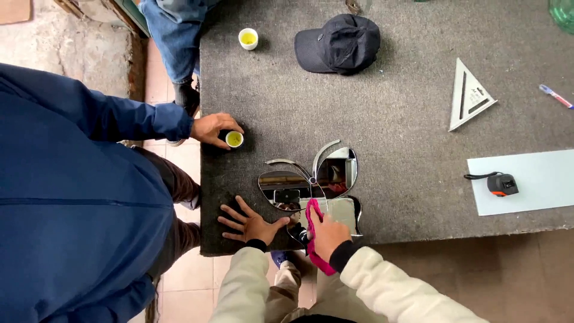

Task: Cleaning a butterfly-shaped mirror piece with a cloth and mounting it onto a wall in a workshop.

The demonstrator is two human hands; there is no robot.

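Currently, left hand (250,224): lying open, fingers spread on grey table (406,90).
Right hand (327,235): gripping pink cloth (315,239), pressing on butterfly-shaped mirror (311,182).
Co-worker's hand (214,127), ten o'clock: touching small cup (234,139).

Grey felt-covered table (388,107), pale tiled floor (179,281), rough concrete wall (72,42)

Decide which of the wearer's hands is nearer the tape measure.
Right. The right hand, holding a pink cloth on the mirror, lies closer to the tape measure; the left hand rests flat farther away.
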